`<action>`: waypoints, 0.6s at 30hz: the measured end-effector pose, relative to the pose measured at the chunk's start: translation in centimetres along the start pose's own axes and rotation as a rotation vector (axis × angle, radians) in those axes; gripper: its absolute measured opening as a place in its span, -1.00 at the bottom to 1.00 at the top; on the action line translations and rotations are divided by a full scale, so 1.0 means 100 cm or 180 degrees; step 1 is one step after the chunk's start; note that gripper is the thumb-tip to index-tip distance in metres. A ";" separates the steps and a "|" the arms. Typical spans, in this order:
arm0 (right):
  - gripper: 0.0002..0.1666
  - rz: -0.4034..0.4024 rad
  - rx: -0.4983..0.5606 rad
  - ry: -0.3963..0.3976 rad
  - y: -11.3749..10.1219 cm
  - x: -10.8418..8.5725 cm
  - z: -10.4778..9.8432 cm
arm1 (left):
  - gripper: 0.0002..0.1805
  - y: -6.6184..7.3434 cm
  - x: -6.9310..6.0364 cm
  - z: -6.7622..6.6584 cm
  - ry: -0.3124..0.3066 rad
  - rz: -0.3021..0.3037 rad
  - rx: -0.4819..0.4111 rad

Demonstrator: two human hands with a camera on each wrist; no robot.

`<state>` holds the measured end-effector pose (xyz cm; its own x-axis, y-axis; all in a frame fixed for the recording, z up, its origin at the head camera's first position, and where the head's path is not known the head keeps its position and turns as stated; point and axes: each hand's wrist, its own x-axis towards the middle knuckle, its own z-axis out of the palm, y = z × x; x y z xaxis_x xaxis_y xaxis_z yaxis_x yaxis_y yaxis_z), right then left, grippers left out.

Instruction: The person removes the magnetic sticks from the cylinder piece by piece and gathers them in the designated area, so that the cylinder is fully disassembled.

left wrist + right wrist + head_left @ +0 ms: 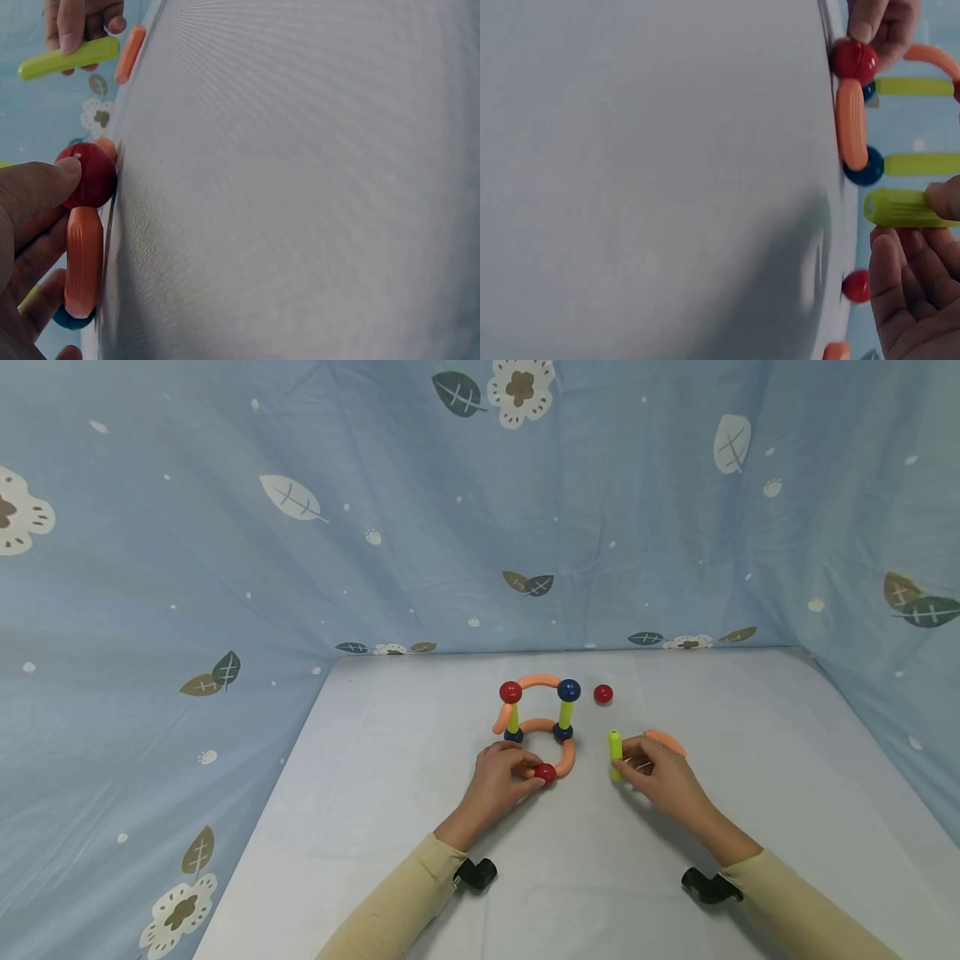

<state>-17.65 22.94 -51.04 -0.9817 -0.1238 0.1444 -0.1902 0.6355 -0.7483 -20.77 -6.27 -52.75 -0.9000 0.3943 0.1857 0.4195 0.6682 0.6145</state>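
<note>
Sleeves [397, 897], red ball [547, 773] in left hand [498, 779], lime stick [615, 746] in right hand [663, 779].

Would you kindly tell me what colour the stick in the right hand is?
The stick is yellow-green, seen best in the left wrist view.

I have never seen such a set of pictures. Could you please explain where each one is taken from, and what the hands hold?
There is no machine here: a person works with two bare hands. The wide picture comes from a camera on the head, looking down at a white table. The other two come from wrist cameras, so the table looks turned sideways.

The left hand pinches a red ball at the near corner of a small frame of balls, curved orange sticks and straight yellow-green ones. The right hand holds a yellow-green stick upright, apart from the frame. Also on the table lie a second red ball and a curved orange stick, partly hidden by the right hand.
</note>
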 end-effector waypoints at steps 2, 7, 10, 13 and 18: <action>-0.71 -0.0017 -0.0058 0.0070 0.004 -0.002 -0.005 | -0.73 0.000 0.000 0.000 0.0002 0.0003 0.0006; -0.67 -0.0023 -0.0206 0.0208 0.013 -0.006 -0.016 | -0.73 0.001 0.000 -0.001 0.0019 0.0038 0.0015; -0.60 -0.0012 -0.0250 0.0277 0.017 -0.008 -0.024 | -0.73 0.001 0.000 -0.001 0.0018 0.0027 0.0013; -0.55 0.0017 -0.0304 0.0326 0.022 -0.009 -0.031 | -0.73 0.000 0.000 0.000 0.0013 0.0005 0.0019; -0.58 0.0099 -0.0413 0.0411 0.031 -0.010 -0.044 | -0.73 0.001 -0.001 0.000 0.0019 0.0013 0.0014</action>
<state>-17.23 28.42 -50.68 -0.9775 -0.0089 0.2107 -0.1500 0.7316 -0.6650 -20.69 -6.27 -52.70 -0.8990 0.3932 0.1929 0.4236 0.6693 0.6104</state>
